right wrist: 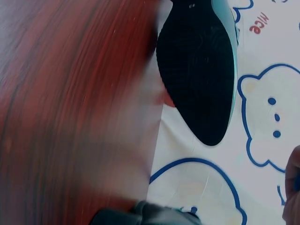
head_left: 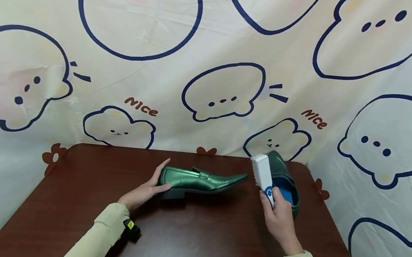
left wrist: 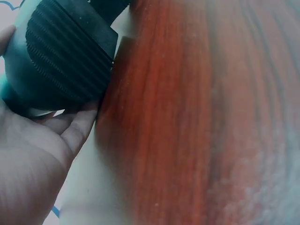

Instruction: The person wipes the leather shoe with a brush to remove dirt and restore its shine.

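Observation:
My left hand (head_left: 146,192) grips a shiny green loafer (head_left: 192,180) at its heel, thumb low on the near side. The loafer is raised over the table with its toe to the right. In the left wrist view its dark ridged heel (left wrist: 61,61) faces the camera; the right wrist view shows its black sole (right wrist: 199,70). My right hand (head_left: 279,219) holds a white-and-blue brush (head_left: 262,172) by the handle, bristles towards the left. The brush is apart from the raised toe. Behind brush and hand lies a second green loafer (head_left: 279,172) with a blue insole, partly hidden.
A dark reddish-brown table (head_left: 191,246) carries the second loafer near its back right corner. A pale cloth (head_left: 231,46) with cartoon drawings hangs behind the table and along its sides.

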The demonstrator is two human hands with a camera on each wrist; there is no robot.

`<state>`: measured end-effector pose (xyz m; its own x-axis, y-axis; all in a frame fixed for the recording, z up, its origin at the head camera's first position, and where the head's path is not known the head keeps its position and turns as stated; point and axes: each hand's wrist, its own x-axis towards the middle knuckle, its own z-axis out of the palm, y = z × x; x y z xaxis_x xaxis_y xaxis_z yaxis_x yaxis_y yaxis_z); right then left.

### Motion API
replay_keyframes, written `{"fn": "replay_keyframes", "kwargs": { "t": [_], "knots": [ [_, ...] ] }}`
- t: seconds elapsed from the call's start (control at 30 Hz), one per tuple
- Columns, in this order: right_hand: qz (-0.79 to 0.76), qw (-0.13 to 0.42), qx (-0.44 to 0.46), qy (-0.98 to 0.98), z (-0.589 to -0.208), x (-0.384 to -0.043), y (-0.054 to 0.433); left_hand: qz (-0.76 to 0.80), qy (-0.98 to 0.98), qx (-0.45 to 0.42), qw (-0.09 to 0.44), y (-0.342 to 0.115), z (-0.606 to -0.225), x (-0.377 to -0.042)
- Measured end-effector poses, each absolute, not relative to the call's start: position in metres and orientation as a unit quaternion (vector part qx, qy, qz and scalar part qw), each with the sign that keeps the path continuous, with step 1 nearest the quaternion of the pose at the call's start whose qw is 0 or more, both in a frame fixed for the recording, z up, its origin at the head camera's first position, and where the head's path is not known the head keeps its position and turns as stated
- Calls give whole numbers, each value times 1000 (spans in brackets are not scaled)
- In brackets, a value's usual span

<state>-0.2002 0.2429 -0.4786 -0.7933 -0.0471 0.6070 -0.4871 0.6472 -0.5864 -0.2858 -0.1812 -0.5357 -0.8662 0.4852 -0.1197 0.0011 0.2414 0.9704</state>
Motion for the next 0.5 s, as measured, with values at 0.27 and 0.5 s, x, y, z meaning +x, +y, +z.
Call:
{"fn": "replay_keyframes", "kwargs": {
  "t": [0.27, 0.5],
  "knots": [
    [400, 205, 168, -877, -480, -211, 209, 565, 789, 158, 181, -178, -544, -288],
    [398, 122, 151, -897, -478, -218, 160, 577, 786, 136, 174, -181, -546, -292]
  ]
}}
